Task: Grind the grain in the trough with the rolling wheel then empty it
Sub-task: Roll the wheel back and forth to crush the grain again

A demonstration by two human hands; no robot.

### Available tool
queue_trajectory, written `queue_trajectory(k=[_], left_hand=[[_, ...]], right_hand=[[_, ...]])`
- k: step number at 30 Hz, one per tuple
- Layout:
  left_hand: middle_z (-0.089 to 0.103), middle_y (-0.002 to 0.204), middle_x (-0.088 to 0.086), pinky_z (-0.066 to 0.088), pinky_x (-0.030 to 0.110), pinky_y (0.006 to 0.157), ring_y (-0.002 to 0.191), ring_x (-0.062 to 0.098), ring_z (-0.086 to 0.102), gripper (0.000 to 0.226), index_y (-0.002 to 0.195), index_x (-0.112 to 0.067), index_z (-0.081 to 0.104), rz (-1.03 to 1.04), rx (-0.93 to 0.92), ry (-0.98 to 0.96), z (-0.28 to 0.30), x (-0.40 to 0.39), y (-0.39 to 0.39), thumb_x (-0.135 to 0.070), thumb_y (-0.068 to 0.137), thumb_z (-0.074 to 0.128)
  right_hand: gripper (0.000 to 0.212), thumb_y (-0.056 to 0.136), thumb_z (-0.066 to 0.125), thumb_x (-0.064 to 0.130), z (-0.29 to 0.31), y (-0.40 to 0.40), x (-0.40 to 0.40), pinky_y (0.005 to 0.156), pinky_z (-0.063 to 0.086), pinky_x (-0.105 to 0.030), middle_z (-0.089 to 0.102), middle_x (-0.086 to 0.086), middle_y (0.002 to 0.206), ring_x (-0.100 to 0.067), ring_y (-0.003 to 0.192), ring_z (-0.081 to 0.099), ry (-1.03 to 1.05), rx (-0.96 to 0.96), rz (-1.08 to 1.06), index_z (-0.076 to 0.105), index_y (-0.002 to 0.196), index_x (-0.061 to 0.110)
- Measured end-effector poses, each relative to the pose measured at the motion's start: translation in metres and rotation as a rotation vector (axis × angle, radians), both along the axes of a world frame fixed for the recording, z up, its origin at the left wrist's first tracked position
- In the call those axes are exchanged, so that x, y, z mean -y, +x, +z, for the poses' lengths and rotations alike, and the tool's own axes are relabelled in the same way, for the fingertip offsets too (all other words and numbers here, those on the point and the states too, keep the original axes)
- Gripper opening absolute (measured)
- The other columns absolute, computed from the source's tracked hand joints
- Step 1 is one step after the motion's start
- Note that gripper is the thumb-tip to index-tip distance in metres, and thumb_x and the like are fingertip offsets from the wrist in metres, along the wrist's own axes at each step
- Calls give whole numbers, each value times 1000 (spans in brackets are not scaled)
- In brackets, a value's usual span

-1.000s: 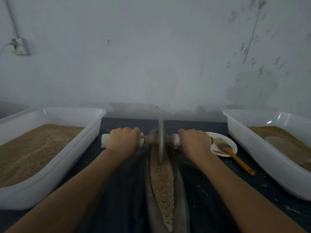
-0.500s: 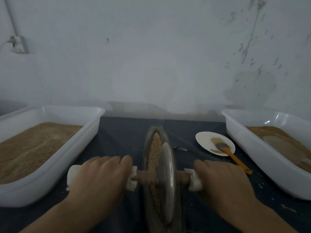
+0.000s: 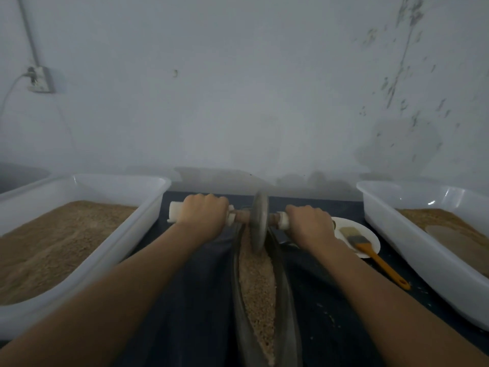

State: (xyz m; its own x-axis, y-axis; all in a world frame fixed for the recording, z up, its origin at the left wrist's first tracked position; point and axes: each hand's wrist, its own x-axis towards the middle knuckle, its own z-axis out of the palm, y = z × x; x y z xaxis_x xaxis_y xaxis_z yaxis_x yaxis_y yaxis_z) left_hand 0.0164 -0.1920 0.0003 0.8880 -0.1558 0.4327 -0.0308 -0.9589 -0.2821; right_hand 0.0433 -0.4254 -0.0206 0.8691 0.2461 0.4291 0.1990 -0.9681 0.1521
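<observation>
Grain [image 3: 256, 282] lies as a coarse tan strip along the narrow metal trough [image 3: 287, 300], which runs lengthwise on the dark table [image 3: 190, 300] between the person's outstretched arms. At the trough's far end the rolling wheel [image 3: 259, 223] stands upright on edge in the channel, its axle crosswise. Left hand [image 3: 203, 217] curls over the white-wrapped handle on its side, and right hand [image 3: 309, 223] wraps the opposite handle, both gripping firmly with knuckles up. A white tub [image 3: 127, 234] of tan meal sits to the left, another white tub [image 3: 412, 247] to the right. Just beside the right hand, a white plate [image 3: 370, 234] carries an orange-handled brush [image 3: 370, 251] whose handle overhangs the rim.
</observation>
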Motion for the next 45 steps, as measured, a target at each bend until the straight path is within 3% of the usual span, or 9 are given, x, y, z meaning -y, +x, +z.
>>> queue_trajectory(k=[8,11,14,18,22,28,35,40,45], left_hand=[[60,87,-7,33,30,63,74,15,57,32,85,-28,35,-66,-60,-32,-11,9,-74,-39,82,65],[46,78,-13,34,27,63,67,6,45,36,81,-37,27,-50,-224,-165,-17,2,-127,-43,83,62],[39,75,-16,26,23,56,61,0,35,38,78,-40,21,-61,-311,-162,-17,-5,-159,-50,83,58],[41,78,-14,29,26,60,67,3,39,36,84,-39,24,-27,-282,-139,-20,-3,-142,-47,83,60],[62,88,-6,33,30,61,75,17,59,25,85,-29,38,-21,-109,-117,-28,-2,-75,-40,82,60],[65,94,2,34,33,62,85,27,64,17,92,-22,51,-1,3,-73,-12,2,-8,-32,82,60],[63,88,-5,33,31,62,79,18,61,32,84,-27,35,-90,-8,-78,-18,6,-60,-36,81,65],[40,59,-10,26,27,51,49,10,35,62,74,-30,29,-216,11,-87,-17,1,-151,-35,49,86],[39,75,-13,26,28,56,62,7,36,41,82,-35,21,-57,-167,-111,-24,-2,-157,-44,82,60]], right_hand=[[23,83,58,45,-13,-72,22,68,48,-34,63,3,87,-20,78,60,-25,-69,122,47,92,28],[44,48,85,37,-2,-126,27,44,41,-31,58,3,61,-16,50,55,-83,46,239,52,74,27],[53,27,89,24,3,-152,29,32,37,-30,49,4,49,-16,38,47,-100,136,304,53,65,24],[46,37,90,25,-2,-135,25,36,40,-30,53,3,52,-17,41,50,-113,107,265,54,66,22],[25,76,70,35,-3,-80,9,55,39,-29,62,4,79,-17,69,60,-139,60,109,49,87,27],[19,83,61,32,6,-12,-3,57,30,-32,66,-2,90,-28,81,63,-94,78,32,53,96,22],[23,82,63,41,-13,-63,15,59,41,-32,63,2,84,-21,75,60,-34,6,123,47,91,26],[41,49,85,25,-8,-141,33,42,45,-36,54,4,58,-19,49,51,-19,131,280,50,70,23],[46,37,86,14,-2,-148,32,36,37,-30,47,3,50,-20,40,45,-56,195,339,47,62,21]])
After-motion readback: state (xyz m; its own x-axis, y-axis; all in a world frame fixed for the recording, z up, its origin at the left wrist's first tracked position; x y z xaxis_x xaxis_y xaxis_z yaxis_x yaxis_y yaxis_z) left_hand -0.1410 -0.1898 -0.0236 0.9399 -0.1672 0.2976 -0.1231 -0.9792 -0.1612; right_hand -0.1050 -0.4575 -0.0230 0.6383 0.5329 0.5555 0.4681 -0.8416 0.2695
